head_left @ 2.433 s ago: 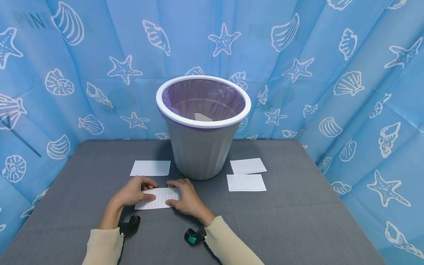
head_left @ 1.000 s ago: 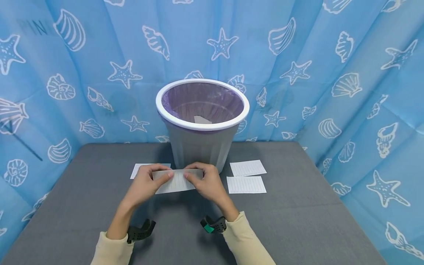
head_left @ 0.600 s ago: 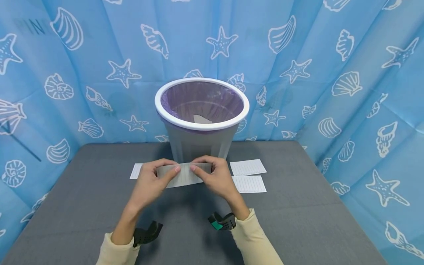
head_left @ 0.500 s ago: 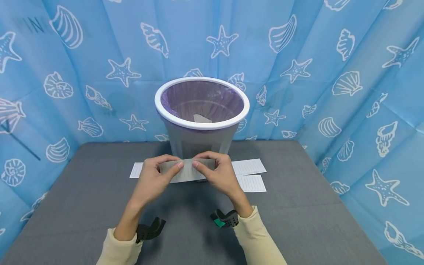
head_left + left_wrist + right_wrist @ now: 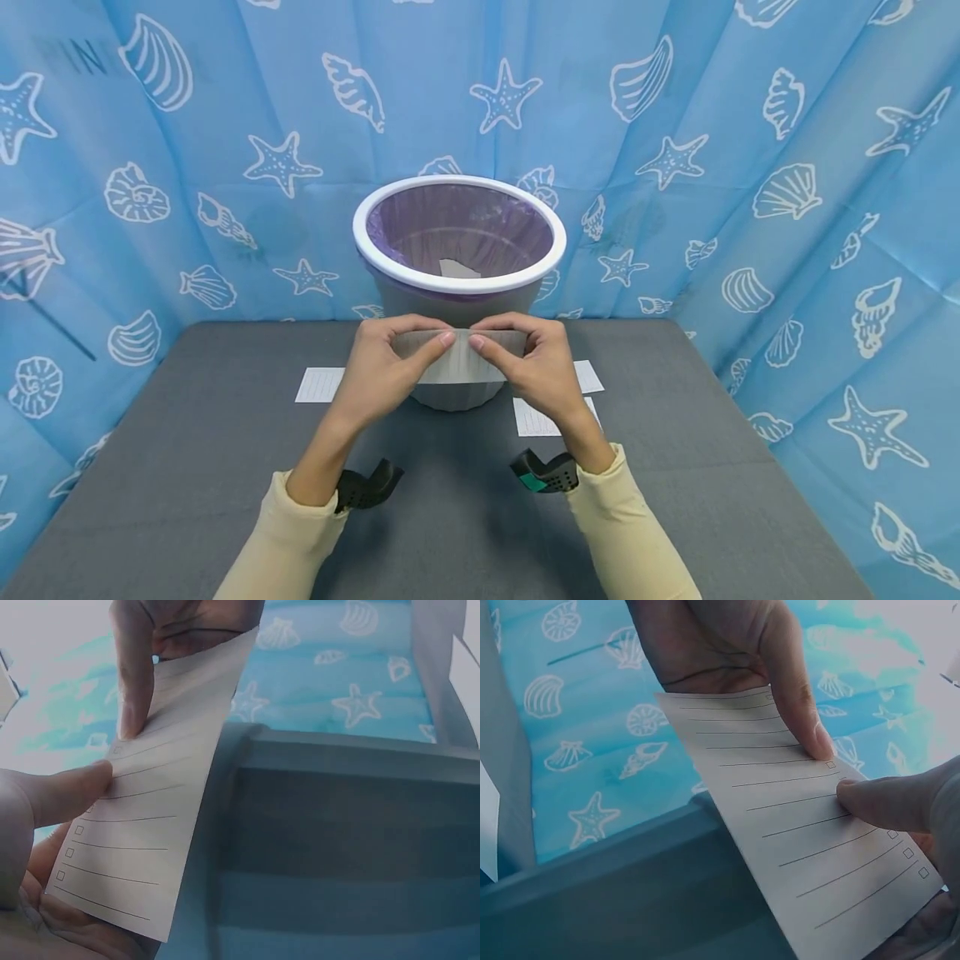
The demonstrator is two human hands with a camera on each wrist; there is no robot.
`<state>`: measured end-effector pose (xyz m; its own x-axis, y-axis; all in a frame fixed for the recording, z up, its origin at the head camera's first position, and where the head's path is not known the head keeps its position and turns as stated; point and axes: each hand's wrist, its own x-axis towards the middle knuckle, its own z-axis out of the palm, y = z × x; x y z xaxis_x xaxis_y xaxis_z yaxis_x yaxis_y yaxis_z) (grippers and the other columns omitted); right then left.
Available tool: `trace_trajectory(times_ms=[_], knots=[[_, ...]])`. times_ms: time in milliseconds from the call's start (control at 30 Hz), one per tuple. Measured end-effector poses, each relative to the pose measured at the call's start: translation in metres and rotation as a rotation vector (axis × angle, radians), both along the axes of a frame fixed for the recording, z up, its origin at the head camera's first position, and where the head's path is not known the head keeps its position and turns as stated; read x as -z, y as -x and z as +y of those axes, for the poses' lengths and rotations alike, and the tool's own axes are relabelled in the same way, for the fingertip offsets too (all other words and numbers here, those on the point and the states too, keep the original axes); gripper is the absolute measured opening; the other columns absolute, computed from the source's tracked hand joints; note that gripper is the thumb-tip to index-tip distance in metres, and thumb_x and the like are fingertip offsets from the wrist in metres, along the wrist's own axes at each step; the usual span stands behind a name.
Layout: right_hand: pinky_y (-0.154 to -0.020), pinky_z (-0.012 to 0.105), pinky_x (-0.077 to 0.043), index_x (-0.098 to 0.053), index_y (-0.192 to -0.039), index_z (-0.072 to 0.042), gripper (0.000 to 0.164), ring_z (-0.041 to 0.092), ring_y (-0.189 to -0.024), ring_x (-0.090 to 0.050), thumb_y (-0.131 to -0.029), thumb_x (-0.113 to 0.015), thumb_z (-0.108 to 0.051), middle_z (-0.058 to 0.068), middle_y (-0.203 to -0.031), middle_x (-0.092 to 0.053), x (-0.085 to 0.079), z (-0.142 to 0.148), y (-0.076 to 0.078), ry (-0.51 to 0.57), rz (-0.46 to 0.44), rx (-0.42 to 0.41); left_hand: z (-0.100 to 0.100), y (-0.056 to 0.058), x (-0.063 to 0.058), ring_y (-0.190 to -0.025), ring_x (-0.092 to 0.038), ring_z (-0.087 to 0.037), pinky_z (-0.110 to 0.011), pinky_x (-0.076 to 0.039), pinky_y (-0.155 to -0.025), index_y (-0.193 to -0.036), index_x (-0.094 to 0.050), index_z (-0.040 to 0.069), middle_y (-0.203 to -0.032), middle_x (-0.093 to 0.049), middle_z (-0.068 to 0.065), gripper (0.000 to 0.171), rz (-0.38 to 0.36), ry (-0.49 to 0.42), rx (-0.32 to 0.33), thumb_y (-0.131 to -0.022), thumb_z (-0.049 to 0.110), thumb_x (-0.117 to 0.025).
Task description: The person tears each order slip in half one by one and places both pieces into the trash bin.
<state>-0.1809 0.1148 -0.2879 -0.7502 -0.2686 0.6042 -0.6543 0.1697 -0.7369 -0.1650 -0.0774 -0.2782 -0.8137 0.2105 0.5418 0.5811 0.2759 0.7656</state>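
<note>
A lined paper slip with small checkboxes (image 5: 461,367) is held up in front of the trash bin (image 5: 460,286). My left hand (image 5: 378,367) pinches its top edge from the left, and my right hand (image 5: 549,367) pinches the same edge from the right. Both thumbs lie on the near face, their tips close together near the middle. In the left wrist view the slip (image 5: 142,817) looks whole and slightly curved. The right wrist view shows the slip (image 5: 772,810) with no tear visible. Fingers behind the paper are mostly hidden.
A purple liner (image 5: 480,221) lines the bin, with a piece of white paper (image 5: 456,268) inside. On the grey table (image 5: 187,458) lie a lined slip (image 5: 318,385) left of the bin and two more (image 5: 534,421) on its right, partly covered by my hands. A blue curtain (image 5: 300,83) hangs behind.
Both hands have lifted the slip off the table and carried it up and rightward to the bin's front. The thumbs have come closer together along its top edge.
</note>
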Motion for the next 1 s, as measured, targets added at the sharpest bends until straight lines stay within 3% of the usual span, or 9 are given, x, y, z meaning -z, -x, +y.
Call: trace_trajectory(times_ms=[100, 233, 333, 533, 667, 1000], knots=[[-0.044, 0.026, -0.032, -0.069, -0.094, 0.005, 0.012, 0.01, -0.043, -0.027, -0.082, -0.067, 0.005, 0.014, -0.09, -0.069, -0.004, 0.003, 0.001, -0.01, 0.009, 0.001, 0.003, 0.001, -0.004, -0.091, -0.064, -0.023, -0.039, -0.05, -0.078, -0.095, -0.07, -0.004, -0.094, -0.069, -0.013, 0.014, 0.015, -0.004, 0.01, -0.085, 0.005, -0.067], [-0.052, 0.026, -0.045, -0.069, -0.094, 0.007, 0.013, 0.013, -0.055, -0.053, -0.081, -0.067, 0.007, 0.017, -0.091, -0.068, -0.011, 0.004, 0.002, -0.015, 0.025, -0.003, 0.005, 0.003, -0.008, -0.093, -0.063, -0.022, -0.038, -0.049, -0.079, -0.095, -0.071, -0.005, -0.094, -0.07, -0.013, 0.013, 0.022, -0.022, 0.023, -0.086, 0.003, -0.066], [-0.065, 0.03, -0.051, -0.069, -0.093, 0.008, 0.012, 0.02, -0.077, -0.064, -0.081, -0.067, 0.008, 0.017, -0.092, -0.068, -0.016, 0.004, 0.003, -0.025, 0.042, -0.003, 0.006, 0.006, -0.01, -0.095, -0.063, -0.021, -0.038, -0.049, -0.08, -0.095, -0.071, -0.005, -0.094, -0.07, -0.014, 0.013, 0.034, -0.036, 0.031, -0.086, 0.002, -0.066], [-0.067, 0.03, -0.052, -0.069, -0.092, 0.008, 0.012, 0.023, -0.083, -0.065, -0.081, -0.067, 0.007, 0.017, -0.091, -0.069, -0.024, 0.003, 0.004, -0.04, 0.062, -0.008, 0.004, 0.018, -0.004, -0.099, -0.062, -0.017, -0.038, -0.049, -0.083, -0.098, -0.072, 0.001, -0.097, -0.07, -0.008, 0.014, 0.068, -0.062, 0.048, -0.086, 0.007, -0.067], [-0.063, 0.027, -0.05, -0.07, -0.092, 0.007, 0.012, 0.019, -0.069, -0.062, -0.08, -0.068, 0.006, 0.016, -0.091, -0.069, -0.027, 0.003, 0.005, -0.036, 0.078, 0.0, 0.002, 0.031, 0.006, -0.099, -0.061, -0.011, -0.035, -0.048, -0.082, -0.097, -0.074, 0.009, -0.096, -0.071, 0.0, 0.014, 0.097, -0.091, 0.062, -0.085, 0.015, -0.07], [-0.073, 0.032, -0.05, -0.07, -0.089, 0.007, 0.01, 0.021, -0.086, -0.064, -0.08, -0.068, 0.009, 0.017, -0.089, -0.069, -0.031, 0.001, 0.006, -0.036, 0.127, -0.007, 0.003, 0.034, 0.005, -0.096, -0.062, -0.013, -0.035, -0.048, -0.082, -0.096, -0.074, 0.007, -0.094, -0.071, -0.003, 0.013, 0.136, -0.109, 0.085, -0.085, 0.012, -0.07]])
